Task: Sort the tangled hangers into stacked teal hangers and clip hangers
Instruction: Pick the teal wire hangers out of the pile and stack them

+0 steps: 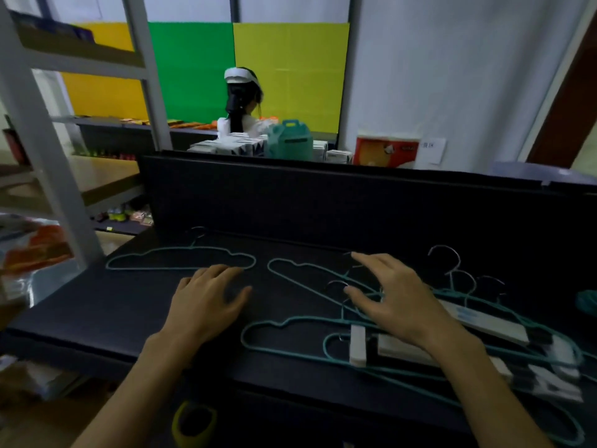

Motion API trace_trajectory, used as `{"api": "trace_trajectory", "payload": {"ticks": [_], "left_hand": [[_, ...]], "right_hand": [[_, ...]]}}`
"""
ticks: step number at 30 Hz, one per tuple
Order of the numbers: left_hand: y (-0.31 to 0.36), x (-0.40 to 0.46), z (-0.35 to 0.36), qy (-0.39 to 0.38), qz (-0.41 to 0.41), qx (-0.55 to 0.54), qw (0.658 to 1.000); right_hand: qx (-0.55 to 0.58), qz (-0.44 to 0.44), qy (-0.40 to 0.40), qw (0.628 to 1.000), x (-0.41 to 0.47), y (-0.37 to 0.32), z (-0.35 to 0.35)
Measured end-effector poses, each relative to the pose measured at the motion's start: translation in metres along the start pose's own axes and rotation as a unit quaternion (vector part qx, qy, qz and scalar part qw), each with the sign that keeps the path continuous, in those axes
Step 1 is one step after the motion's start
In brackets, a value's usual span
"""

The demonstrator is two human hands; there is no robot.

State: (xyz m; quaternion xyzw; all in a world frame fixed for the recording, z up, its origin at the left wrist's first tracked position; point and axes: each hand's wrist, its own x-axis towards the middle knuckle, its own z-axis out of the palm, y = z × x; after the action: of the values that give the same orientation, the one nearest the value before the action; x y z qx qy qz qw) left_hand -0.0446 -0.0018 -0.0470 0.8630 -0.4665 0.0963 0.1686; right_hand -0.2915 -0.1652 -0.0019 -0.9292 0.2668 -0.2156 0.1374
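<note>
One teal wire hanger [181, 257] lies alone at the back left of the black table [97, 315]. A tangle of teal hangers [300, 331] and white clip hangers [484, 321] spreads over the table's right half. My left hand [206, 302] hovers palm down just in front of the lone hanger, fingers loosely apart, holding nothing. Spread over the left part of the tangle is my right hand [391, 295], with its fingertips near a metal hook [337, 283] and nothing gripped. A white clip [358, 348] sits below that hand.
A black upright panel [323, 202] closes off the table's back. White shelving [48, 176] stands to the left. Beyond the panel another person [240, 105] faces away at a counter with boxes. A yellow-rimmed object [193, 421] sits below the table's front edge.
</note>
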Motion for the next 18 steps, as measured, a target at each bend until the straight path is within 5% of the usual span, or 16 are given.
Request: {"api": "trace_trajectory", "payload": {"ticks": [18], "left_hand": [[-0.146, 0.095, 0.007, -0.121, 0.018, 0.021, 0.992]], "right_hand": [[-0.029, 0.031, -0.004, 0.999, 0.085, -0.08, 0.065]]}}
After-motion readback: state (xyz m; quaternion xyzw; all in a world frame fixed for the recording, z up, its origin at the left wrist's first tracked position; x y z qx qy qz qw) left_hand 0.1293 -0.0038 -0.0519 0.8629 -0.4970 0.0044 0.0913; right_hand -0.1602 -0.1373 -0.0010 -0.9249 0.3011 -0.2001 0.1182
